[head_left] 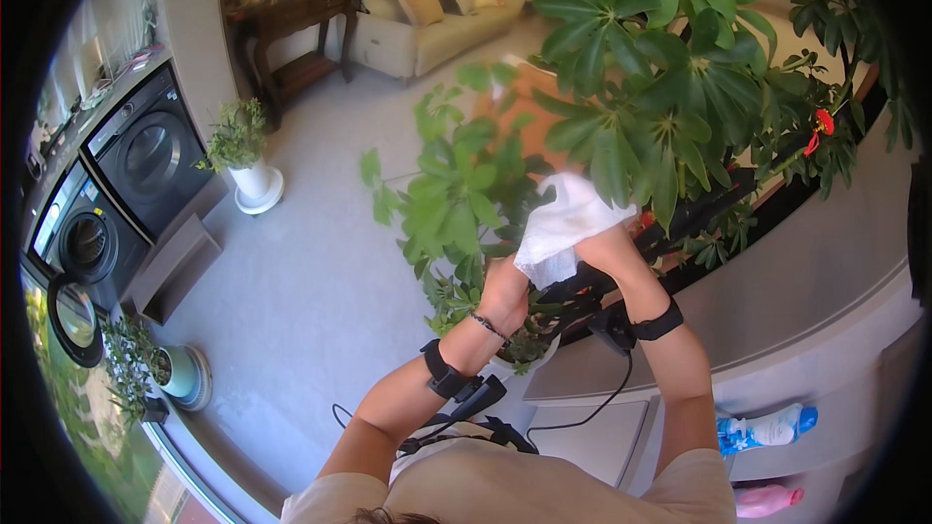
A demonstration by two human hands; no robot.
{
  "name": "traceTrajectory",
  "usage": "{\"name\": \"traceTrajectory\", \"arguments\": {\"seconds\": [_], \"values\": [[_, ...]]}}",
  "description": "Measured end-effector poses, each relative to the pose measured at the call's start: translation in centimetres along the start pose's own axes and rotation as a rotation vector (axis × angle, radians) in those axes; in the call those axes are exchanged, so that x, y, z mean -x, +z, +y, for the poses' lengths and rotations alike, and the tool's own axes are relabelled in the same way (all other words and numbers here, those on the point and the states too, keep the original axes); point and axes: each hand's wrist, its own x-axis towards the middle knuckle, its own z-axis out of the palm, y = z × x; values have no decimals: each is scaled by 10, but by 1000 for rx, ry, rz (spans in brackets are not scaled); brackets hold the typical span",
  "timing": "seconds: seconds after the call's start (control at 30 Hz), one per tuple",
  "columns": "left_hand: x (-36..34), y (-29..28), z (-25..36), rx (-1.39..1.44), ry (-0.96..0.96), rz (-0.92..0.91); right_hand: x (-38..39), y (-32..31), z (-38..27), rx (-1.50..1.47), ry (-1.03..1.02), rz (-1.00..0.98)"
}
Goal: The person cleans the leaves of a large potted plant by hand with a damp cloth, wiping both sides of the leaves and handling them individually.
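Note:
A white cloth (568, 218) hangs in front of me among the leaves of a potted plant (456, 199). My right hand (604, 250) is closed on the cloth's right side, its fingertips mostly covered by the fabric. Just left of the cloth's lower edge, my left hand (505, 293) is curled against the foliage. What its fingers hold is hidden. A larger broad-leaved plant (670, 78) rises beyond my right hand, its leaves overlapping the cloth's top.
Left, a washer (89, 241) stands with its round door open beside a dark dryer (146, 155). A white-potted plant (254, 182) sits on the floor. Farther back are a beige sofa (427, 34) and a dark wooden table (291, 19). Bottles (767, 429) lie lower right.

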Motion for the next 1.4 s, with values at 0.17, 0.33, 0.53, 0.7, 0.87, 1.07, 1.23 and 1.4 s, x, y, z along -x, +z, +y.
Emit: {"name": "traceTrajectory", "arguments": {"seconds": [0.17, 0.33, 0.53, 0.7, 0.87, 1.07, 1.23, 1.4], "values": [[2, 2, 1, -26, -63, 2, 1, 1, 23, -78, 0, -31], [0, 1, 3, -43, -6, 12, -8, -3, -10, -201, -152, -91], [5, 11, 9, -68, -8, 58, -1, 7, 2, -161, -81, 144], [-2, 7, 5, -44, 26, -1, 11, 2, 12, -490, -31, 217], [-10, -1, 0, -38, 53, -9, 31, -10, 12, -1045, 186, 357], [5, 1, 11, -39, -141, -202, 59, -24, 12, -1322, -175, 185], [46, -18, 14, 43, -704, -274, 98, -29, 7, -1139, -63, 261], [62, -20, 20, 45, -710, -421, 108, -33, 12, -997, 24, 267]]}}
